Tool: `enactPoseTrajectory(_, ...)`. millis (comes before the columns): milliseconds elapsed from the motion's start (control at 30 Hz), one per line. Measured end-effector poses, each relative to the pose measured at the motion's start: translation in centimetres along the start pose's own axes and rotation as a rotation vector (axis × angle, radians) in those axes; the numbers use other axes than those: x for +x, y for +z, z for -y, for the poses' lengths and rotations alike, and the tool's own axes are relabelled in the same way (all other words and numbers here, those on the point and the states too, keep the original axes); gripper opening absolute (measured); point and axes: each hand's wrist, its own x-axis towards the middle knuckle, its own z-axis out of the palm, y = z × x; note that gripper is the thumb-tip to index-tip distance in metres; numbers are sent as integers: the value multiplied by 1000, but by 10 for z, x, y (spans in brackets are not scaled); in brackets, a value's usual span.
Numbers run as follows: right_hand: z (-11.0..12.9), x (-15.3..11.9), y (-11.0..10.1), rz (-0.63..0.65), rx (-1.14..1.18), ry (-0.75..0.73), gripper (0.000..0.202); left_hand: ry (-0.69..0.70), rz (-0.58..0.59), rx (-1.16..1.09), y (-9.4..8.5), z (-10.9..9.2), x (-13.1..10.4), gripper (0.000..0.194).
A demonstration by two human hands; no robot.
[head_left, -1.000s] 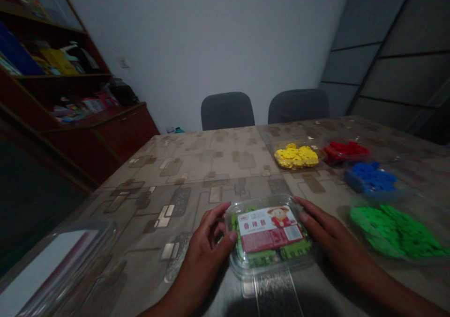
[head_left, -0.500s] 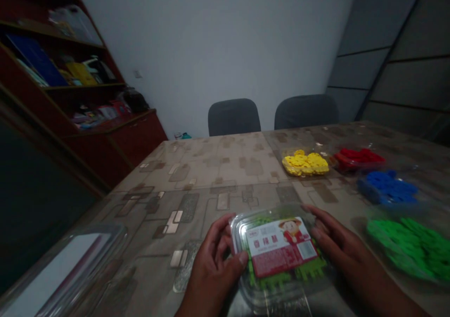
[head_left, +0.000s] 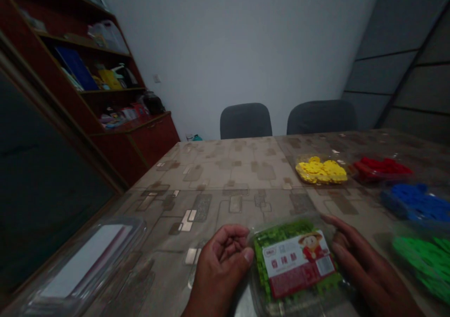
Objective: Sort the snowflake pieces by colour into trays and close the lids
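A clear plastic box (head_left: 260,292) with a closed lid sits low in the view, between my two hands. Light green toy pieces (head_left: 298,228) fill it and show through the plastic. On top is a white and red label (head_left: 298,265) with a cartoon figure in a hat. My left hand (head_left: 225,265) is at the box's left side, fingers curled and thumb tip against the edge. Along the right side, my right hand (head_left: 365,265) has its fingers bent over the far corner and rim. The undersides of the fingers are partly hidden.
To the right stand clear boxes of yellow pieces (head_left: 321,171), red pieces (head_left: 381,168), blue pieces (head_left: 418,202) and green pieces (head_left: 425,261). Clear labelled lids (head_left: 84,265) lie stacked at left. Two grey chairs (head_left: 246,120) stand behind the patterned tablecloth (head_left: 225,167).
The view has swung a little left, so everything sits further right. The box and both hands are slightly lower and nearer to me. My hands remain at its two sides.
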Motion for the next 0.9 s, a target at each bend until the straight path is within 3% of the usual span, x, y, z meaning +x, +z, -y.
enactPoseTrajectory(367,5,-2,0,-30,-67,-39,38,95,91,224,-7,-9,3,27)
enactPoseTrajectory(667,9,-2,1,-6,-124,-31,35,49,161,201,-9,-10,9,28)
enactPoseTrajectory(900,8,-3,2,0,-102,-25,34,93,165,276,-6,-14,6,21)
